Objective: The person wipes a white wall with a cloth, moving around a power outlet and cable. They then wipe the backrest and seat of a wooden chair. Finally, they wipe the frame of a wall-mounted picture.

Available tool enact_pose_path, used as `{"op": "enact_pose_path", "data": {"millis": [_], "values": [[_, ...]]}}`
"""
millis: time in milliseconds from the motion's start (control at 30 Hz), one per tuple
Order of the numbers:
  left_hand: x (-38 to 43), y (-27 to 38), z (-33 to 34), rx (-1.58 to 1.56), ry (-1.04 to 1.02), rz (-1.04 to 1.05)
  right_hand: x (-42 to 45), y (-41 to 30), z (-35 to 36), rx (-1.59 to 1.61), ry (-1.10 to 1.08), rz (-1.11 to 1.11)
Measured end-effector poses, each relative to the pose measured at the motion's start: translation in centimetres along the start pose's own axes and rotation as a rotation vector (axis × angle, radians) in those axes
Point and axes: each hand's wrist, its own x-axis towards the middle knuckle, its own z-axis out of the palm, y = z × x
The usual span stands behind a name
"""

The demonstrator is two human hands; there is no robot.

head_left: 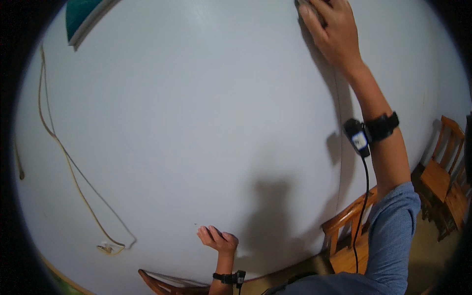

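High on the white wall (191, 121), at the top right of the view, my right hand (337, 33) grips a small dark object (320, 16). The fingers and the frame's edge cover much of it, so its kind cannot be told. It appears to be against the wall or very near it. My left hand (218, 239) is low, in front of the wall at the bottom middle. Its fingers are loosely curled, and no object shows in them. A small dark mark (195, 224) is on the wall just beyond its fingertips.
A pale cable (70, 162) hangs down the left wall to a wall fitting (107, 247). Above it is a green panel's framed corner (83, 18). Wooden chairs stand at lower right (350, 217) and far right (438, 173); a wooden chair back (158, 284) is below. A black wire (365, 184) trails from my right forearm's strapped device (357, 138).
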Motion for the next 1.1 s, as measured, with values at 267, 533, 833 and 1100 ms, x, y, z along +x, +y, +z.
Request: {"op": "enact_pose_path", "data": {"millis": [267,533,833,1100], "values": [[0.5,-0.3,-1.7,0.022,-0.022,0.002,-9.1,-11.2,0.8,0.366,0.0,-0.048],[0.9,1.1,-0.2,-0.047,-0.049,-0.022,-24.8,-24.5,-4.6,0.568,-0.564,-0.609],[1.3,0.2,-1.4,0.006,-0.037,0.017,-17.2,-11.5,-3.3,0.386,-0.19,-0.085],[0.7,1.0,-0.4,-0.044,-0.025,-0.014,-17.3,-5.4,-5.6,0.029,0.002,0.361]]}}
